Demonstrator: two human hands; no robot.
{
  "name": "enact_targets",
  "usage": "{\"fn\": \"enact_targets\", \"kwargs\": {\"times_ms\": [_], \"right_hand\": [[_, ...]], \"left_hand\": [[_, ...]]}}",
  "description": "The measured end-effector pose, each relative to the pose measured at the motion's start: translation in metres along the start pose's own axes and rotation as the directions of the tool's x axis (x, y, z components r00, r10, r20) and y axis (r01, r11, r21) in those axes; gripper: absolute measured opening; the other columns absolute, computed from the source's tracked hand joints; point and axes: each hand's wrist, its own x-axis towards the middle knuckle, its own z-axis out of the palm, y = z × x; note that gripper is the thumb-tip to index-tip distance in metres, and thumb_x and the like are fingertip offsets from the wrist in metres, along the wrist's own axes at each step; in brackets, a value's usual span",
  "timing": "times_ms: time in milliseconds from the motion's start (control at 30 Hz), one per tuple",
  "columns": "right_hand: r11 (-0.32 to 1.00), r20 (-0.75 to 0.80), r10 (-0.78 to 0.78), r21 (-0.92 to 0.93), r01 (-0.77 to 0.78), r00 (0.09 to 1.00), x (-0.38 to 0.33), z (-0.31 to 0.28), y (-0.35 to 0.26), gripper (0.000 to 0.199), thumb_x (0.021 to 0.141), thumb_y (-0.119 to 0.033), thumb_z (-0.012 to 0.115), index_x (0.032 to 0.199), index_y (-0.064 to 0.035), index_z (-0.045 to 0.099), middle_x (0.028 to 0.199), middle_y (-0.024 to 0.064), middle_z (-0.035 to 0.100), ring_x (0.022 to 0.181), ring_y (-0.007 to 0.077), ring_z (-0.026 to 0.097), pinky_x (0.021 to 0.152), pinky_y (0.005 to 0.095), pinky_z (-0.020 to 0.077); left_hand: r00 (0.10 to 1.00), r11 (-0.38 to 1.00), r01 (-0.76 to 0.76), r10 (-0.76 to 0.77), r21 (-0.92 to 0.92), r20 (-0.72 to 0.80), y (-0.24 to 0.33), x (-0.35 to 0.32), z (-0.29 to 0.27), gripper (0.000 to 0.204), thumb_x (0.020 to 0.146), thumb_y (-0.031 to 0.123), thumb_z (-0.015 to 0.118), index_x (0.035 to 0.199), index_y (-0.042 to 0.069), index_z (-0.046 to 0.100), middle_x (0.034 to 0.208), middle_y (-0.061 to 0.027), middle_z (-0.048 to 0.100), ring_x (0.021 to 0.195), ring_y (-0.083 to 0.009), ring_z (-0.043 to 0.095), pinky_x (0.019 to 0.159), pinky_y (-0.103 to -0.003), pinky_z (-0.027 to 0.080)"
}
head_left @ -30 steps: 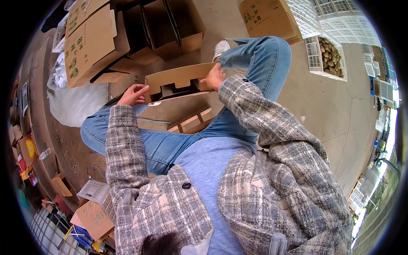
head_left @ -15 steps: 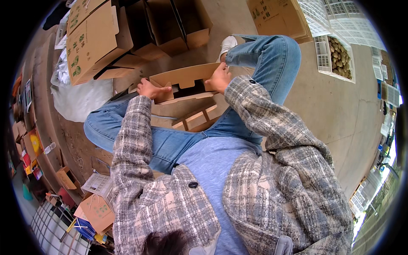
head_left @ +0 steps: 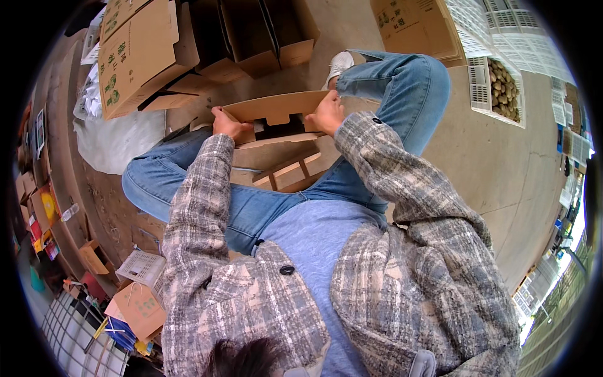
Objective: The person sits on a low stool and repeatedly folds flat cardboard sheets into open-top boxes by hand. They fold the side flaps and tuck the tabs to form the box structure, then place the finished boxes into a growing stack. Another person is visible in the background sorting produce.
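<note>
Between my knees stands a brown cardboard box [head_left: 273, 107] with a notched flap along its far side. My left hand [head_left: 229, 124] grips its left end, fingers over the outside and thumb at the inner edge. At the right end my right hand [head_left: 326, 114] is closed round the corner in the same way. Part of the dark inside shows between the flap and the near wall. The box's lower part is hidden from me. Just nearer to me is a low wooden stool or frame [head_left: 292, 169] with slats.
Several open cardboard boxes [head_left: 141, 60] stand at the far left beside a white plastic sack [head_left: 113, 141]. Flat cardboard [head_left: 418, 28] lies stacked at the far right. A white crate [head_left: 480, 88] there holds brown, potato-like produce [head_left: 504, 91]. More crates and clutter line both sides.
The notched flap has folded inward over the opening, its tab pointing toward me. My left hand has shifted slightly right and now wraps the box's end; the right hand stays at its corner.
</note>
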Motion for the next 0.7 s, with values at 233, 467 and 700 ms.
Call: {"fn": "enact_targets", "kwargs": {"times_ms": [233,467,700], "right_hand": [[0.953,-0.032,-0.118,0.277,0.122,0.992,-0.012,-0.047,-0.005,0.087,0.092,-0.049,0.066,0.145,0.0079,0.027,0.145,0.0346,0.036,0.135,0.0484,0.04,0.113,0.0495,0.0354],[0.81,0.05,-0.562,0.236,0.537,0.826,-0.072,-0.075,0.024,0.062,0.085,-0.05,0.075,0.132,-0.0133,0.059,0.147,0.027,0.036,0.135,0.0422,0.041,0.108,0.046,0.0392],[0.875,-0.08,-0.483,-0.013,0.483,0.872,-0.015,-0.057,-0.01,0.033,0.086,-0.053,0.071,0.099,-0.0237,0.079,0.128,0.0105,0.055,0.126,0.0317,0.043,0.102,0.055,0.0305]], "left_hand": [[0.989,0.983,0.067,-0.043,-0.17,0.14,-0.031,0.013,-0.002,0.106,0.065,0.022,0.096,0.138,-0.003,0.024,0.13,-0.0253,0.057,0.117,-0.0332,0.062,0.102,-0.038,0.052],[0.968,0.928,0.225,-0.177,-0.298,0.179,-0.016,0.015,0.012,0.097,0.077,0.032,0.088,0.14,-0.004,0.023,0.129,-0.0265,0.057,0.116,-0.0349,0.062,0.101,-0.04,0.052],[0.988,0.998,-0.058,0.058,0.006,-0.14,-0.004,-0.007,-0.004,0.1,0.082,0.064,0.072,0.146,-0.002,0.031,0.147,-0.0294,0.04,0.141,-0.0421,0.036,0.115,-0.047,0.033]]}}
